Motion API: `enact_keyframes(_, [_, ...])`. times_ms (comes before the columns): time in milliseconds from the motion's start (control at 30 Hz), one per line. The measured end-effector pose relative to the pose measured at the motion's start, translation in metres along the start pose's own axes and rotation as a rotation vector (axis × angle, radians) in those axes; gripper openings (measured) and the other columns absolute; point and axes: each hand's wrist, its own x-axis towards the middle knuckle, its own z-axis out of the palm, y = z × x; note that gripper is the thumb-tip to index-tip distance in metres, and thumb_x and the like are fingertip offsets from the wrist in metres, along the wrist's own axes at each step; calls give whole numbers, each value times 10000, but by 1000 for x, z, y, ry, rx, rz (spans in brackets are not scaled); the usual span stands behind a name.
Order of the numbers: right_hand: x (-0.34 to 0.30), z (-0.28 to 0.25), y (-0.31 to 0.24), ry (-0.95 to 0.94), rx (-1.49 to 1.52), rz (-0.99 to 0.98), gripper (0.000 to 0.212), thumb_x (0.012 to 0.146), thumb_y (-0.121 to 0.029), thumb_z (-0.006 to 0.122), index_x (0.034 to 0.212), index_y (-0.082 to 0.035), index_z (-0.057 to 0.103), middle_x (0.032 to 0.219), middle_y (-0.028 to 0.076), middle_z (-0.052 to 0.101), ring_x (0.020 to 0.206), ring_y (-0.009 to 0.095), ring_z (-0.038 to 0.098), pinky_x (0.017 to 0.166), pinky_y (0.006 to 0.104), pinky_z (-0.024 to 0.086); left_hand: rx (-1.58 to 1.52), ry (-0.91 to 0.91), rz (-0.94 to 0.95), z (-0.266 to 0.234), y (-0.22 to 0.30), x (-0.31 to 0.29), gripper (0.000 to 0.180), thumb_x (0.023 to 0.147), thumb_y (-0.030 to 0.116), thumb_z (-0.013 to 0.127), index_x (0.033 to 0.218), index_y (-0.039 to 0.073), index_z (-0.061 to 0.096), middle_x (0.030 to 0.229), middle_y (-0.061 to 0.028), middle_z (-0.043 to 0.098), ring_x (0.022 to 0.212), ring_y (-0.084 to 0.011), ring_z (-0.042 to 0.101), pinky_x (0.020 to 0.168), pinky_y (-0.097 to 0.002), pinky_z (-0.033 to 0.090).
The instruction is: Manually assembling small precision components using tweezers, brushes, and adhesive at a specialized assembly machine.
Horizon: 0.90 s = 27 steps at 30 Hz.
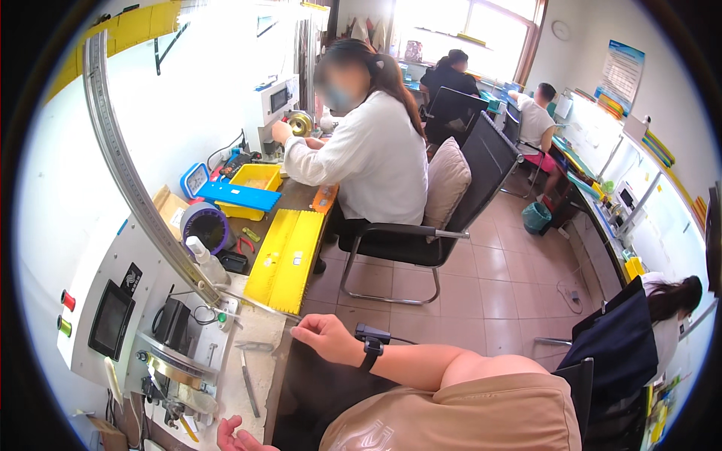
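Note:
My right hand, with a black watch on its wrist, is raised at the bench edge. Its fingers are pinched together beside the end of a thin silver rod; whether they grip it is unclear. Low in the picture, my left hand is partly cut off, its half-curled fingers apart and holding nothing visible. Between the hands, a slim dark tool and a grey metal tool lie on the pale bench top. To their left stands a machine with a round metal drum.
A white panel holds a black screen; a slotted metal upright rises behind. Further along are a spray bottle, yellow boards, a yellow bin and a blue board. A co-worker sits in a black chair.

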Motion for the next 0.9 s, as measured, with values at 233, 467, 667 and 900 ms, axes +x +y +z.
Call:
enact_keyframes(233, [-17, 33, -8, -108, 61, -6, 252, 987, -228, 685, 875, -2, 671, 719, -53, 549, 685, 51, 464, 610, 252, 412, 43, 84, 57, -30, 0, -3, 374, 1061, 218, 459, 1306, -56, 527, 1116, -129, 606, 1001, -214, 584, 910, -349, 457])
enact_keyframes(467, [-18, 36, -21, -217, 23, -30, 166, 946, -174, 731, 917, -15, 693, 775, -45, 635, 713, 29, 511, 631, 216, 432, 30, 193, 170, -29, 32, 9, 329, 1041, 179, 534, 1078, -138, 615, 933, -221, 680, 825, -291, 648, 765, -373, 520])
enact_keyframes(667, [-20, 41, -30, -237, 14, -30, 201, 946, -188, 729, 887, -3, 678, 748, -30, 605, 712, 45, 511, 638, 248, 451, -5, 220, 129, -46, 19, 5, 363, 1032, 216, 573, 1122, -133, 611, 934, -220, 678, 821, -290, 643, 769, -376, 519])
enact_keyframes(900, [-25, 67, -29, -293, 345, 378, 238, 1032, -217, 603, 986, -23, 733, 778, 1, 656, 658, 64, 531, 593, 221, 432, -482, 396, -215, -82, 15, -6, 242, 1038, 245, 551, 1140, 26, 556, 967, -56, 582, 744, -104, 523, 607, -260, 399])
